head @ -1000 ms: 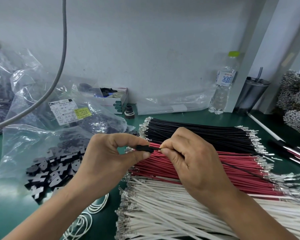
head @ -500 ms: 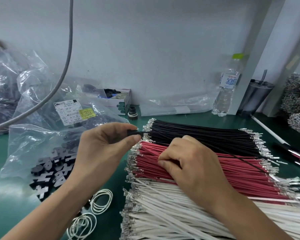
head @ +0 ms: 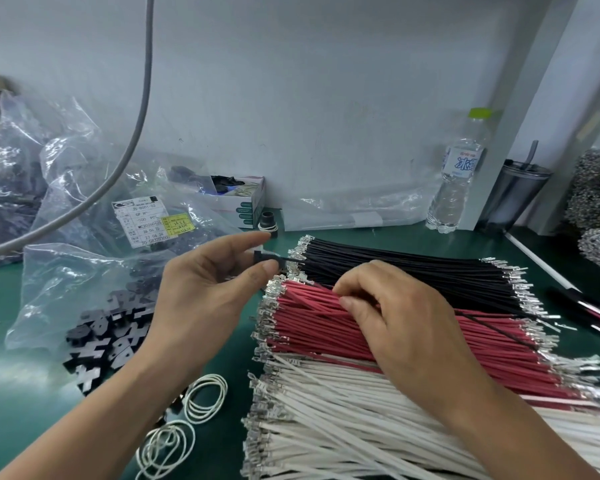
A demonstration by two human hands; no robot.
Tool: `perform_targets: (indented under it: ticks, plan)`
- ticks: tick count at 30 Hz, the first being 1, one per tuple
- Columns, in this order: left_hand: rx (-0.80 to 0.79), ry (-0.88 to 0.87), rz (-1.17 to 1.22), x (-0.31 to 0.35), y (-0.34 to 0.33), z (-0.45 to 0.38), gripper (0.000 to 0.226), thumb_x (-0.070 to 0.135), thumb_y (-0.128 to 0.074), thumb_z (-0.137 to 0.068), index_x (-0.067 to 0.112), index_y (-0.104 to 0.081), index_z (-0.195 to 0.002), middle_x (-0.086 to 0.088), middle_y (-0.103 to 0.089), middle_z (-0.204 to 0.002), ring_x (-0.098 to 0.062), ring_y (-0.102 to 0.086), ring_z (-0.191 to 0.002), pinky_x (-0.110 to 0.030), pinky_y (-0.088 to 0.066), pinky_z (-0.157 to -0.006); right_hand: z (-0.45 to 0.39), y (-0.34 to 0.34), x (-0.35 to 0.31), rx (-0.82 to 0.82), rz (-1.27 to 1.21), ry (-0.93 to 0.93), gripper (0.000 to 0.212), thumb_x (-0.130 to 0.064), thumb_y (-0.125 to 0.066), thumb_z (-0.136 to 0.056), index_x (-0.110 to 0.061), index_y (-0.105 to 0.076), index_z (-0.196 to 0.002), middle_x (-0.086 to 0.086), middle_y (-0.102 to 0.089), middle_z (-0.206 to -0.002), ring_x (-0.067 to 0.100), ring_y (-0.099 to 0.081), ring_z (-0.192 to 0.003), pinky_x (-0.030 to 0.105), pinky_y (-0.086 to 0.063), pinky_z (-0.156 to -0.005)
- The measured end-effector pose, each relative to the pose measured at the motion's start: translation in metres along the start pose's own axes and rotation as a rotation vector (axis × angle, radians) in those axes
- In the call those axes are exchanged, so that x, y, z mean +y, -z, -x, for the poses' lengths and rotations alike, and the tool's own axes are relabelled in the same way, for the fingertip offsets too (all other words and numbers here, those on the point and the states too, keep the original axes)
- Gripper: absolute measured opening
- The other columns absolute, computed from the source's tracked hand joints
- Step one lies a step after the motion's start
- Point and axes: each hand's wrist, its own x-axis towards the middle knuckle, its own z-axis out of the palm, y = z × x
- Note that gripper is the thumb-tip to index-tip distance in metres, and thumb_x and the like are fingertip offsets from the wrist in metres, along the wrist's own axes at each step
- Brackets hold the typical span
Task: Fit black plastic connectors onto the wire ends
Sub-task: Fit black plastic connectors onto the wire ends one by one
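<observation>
My left hand [head: 205, 296] pinches a small black connector [head: 264, 257] between thumb and forefinger, with a black wire trailing from it to the right. My right hand [head: 395, 320] rests on the red wire bundle [head: 326, 327], its fingertips curled down onto the red wires; whether they pinch one is hidden. Behind lies a black wire bundle [head: 413, 271], and in front a white wire bundle [head: 343, 410]. All have metal terminals on their ends. Loose black connectors [head: 111, 337] spill from a clear bag at the left.
Clear plastic bags [head: 66, 209] of parts crowd the left. White rubber bands [head: 201, 400] lie on the green mat. A small box [head: 243, 202], a water bottle [head: 458, 174] and a dark tumbler [head: 513, 195] stand by the back wall. A grey cable [head: 142, 98] hangs overhead.
My right hand let go of the black wire at the connector and dropped onto the red bundle. My left hand lifted the connector up and back.
</observation>
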Motion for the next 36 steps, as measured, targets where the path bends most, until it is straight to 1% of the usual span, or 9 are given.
perform_targets:
  ticks: [3,7,12,20,24,28,31,33,36]
  plan:
    - [-0.032,0.021,0.021,0.004,0.001,0.000,0.033,0.027,-0.080,-0.073,0.024,-0.082,-0.105,-0.006,-0.080,-0.087,-0.015,-0.074,-0.076,-0.016,-0.053,-0.058,-0.001,0.004,0.001,0.043,-0.156,0.006,0.022,-0.015,-0.062,-0.097,-0.031,-0.071,-0.109,-0.021,-0.060,-0.095,0.004,-0.060,-0.094,0.013,-0.043,-0.077]
    - [-0.094,0.114,0.152,0.007,0.002,-0.002,0.035,0.029,-0.082,-0.068,0.015,-0.083,-0.100,-0.015,-0.079,-0.087,-0.017,-0.068,-0.066,-0.023,-0.050,-0.049,0.002,0.006,-0.004,0.148,-0.196,0.049,0.017,-0.016,-0.068,-0.095,-0.031,-0.074,-0.101,-0.017,-0.061,-0.091,0.011,-0.063,-0.088,0.021,-0.048,-0.073]
    - [-0.191,0.219,0.255,0.006,0.005,-0.002,0.035,0.027,-0.080,-0.070,0.007,-0.082,-0.099,-0.019,-0.077,-0.089,-0.016,-0.065,-0.064,-0.023,-0.049,-0.051,0.003,0.007,-0.005,0.193,-0.219,0.062,0.013,-0.018,-0.068,-0.094,-0.027,-0.075,-0.101,-0.017,-0.062,-0.091,0.011,-0.064,-0.089,0.021,-0.049,-0.074]
    - [-0.271,0.271,0.304,0.006,0.003,-0.001,0.034,0.026,-0.077,-0.074,0.003,-0.080,-0.100,-0.016,-0.072,-0.081,-0.016,-0.061,-0.064,-0.022,-0.050,-0.053,0.002,0.008,-0.009,0.198,-0.206,0.087,0.012,-0.022,-0.065,-0.096,-0.025,-0.075,-0.100,-0.017,-0.060,-0.089,0.010,-0.063,-0.085,0.021,-0.049,-0.071]
    - [-0.272,0.274,0.293,0.008,0.004,-0.001,0.033,0.026,-0.077,-0.074,0.003,-0.081,-0.098,-0.015,-0.073,-0.079,-0.016,-0.062,-0.062,-0.021,-0.049,-0.051,0.001,0.010,-0.011,0.207,-0.080,0.160,0.016,-0.027,-0.060,-0.097,-0.025,-0.076,-0.098,-0.017,-0.058,-0.088,0.007,-0.060,-0.078,0.028,-0.051,-0.064]
    - [-0.278,0.245,0.228,0.009,0.005,0.000,0.032,0.024,-0.079,-0.073,0.003,-0.081,-0.096,-0.018,-0.074,-0.081,-0.016,-0.063,-0.062,-0.021,-0.049,-0.051,0.000,0.014,-0.012,0.199,0.069,0.224,0.016,-0.026,-0.062,-0.096,-0.022,-0.077,-0.098,-0.014,-0.058,-0.086,0.005,-0.058,-0.075,0.029,-0.052,-0.058]
    - [-0.270,0.215,0.171,0.011,0.004,0.000,0.032,0.025,-0.081,-0.070,0.005,-0.082,-0.095,-0.022,-0.075,-0.082,-0.017,-0.064,-0.061,-0.022,-0.049,-0.050,0.000,0.016,-0.011,0.183,0.125,0.248,0.014,-0.023,-0.063,-0.096,-0.022,-0.076,-0.097,-0.014,-0.057,-0.085,0.004,-0.056,-0.075,0.027,-0.051,-0.057]
    - [-0.271,0.205,0.123,0.011,0.003,0.001,0.032,0.026,-0.082,-0.067,0.007,-0.082,-0.093,-0.023,-0.076,-0.083,-0.017,-0.065,-0.060,-0.022,-0.050,-0.050,0.000,0.017,-0.009,0.169,0.172,0.263,0.010,-0.018,-0.066,-0.095,-0.022,-0.075,-0.097,-0.013,-0.056,-0.085,0.006,-0.054,-0.075,0.028,-0.049,-0.056]
    - [-0.254,0.214,0.124,0.012,0.001,0.002,0.033,0.026,-0.083,-0.065,0.006,-0.082,-0.091,-0.024,-0.076,-0.084,-0.018,-0.066,-0.060,-0.022,-0.051,-0.050,0.001,0.015,-0.007,0.171,0.254,0.267,0.013,-0.008,-0.072,-0.090,-0.020,-0.073,-0.095,-0.009,-0.055,-0.085,0.012,-0.054,-0.074,0.033,-0.049,-0.053]
